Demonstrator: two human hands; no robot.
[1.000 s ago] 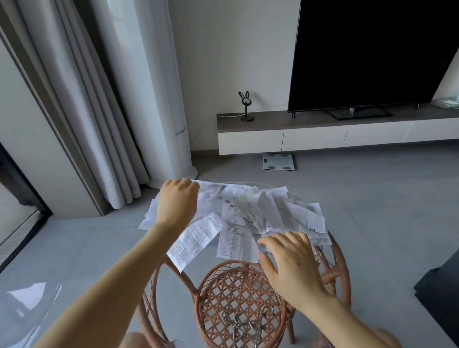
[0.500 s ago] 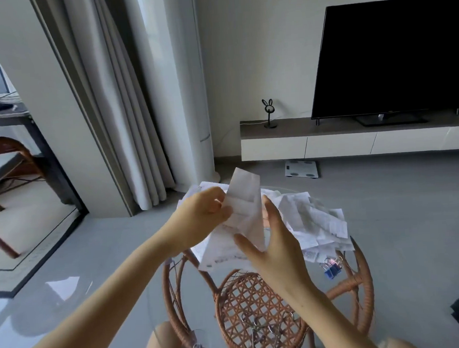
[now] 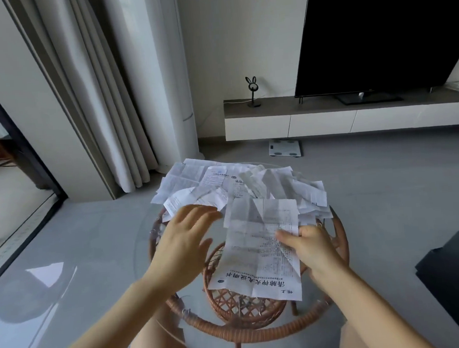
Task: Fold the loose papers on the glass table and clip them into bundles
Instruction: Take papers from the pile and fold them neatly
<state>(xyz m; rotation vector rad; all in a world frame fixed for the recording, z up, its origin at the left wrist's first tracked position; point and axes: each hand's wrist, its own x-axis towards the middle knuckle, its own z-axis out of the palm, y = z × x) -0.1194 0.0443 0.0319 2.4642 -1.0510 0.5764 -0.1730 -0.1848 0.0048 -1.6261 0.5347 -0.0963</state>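
- Head view: right hand (image 3: 313, 246) pinches the right edge of one creased sheet (image 3: 263, 247). Left hand (image 3: 184, 247) hovers just beside it, fingers spread, holding nothing.
- The sheet lies opened out over the near part of the glass table (image 3: 142, 250), and its far end touches the pile (image 3: 250, 183) of loose papers heaped across the far half.
- What could go wrong, imo: tugging the sheet toward me could drag pile papers along, since they overlap and glass is slick. A one-sided pinch could also skew the fold or tear it.
- Edges: the pile already pokes past the rim at far left and right, so any nudge probably sends slips to the floor.
- Room: bare glass at near left, under the free hand, looks like the best folding spot. Can't pick out clips for sure.
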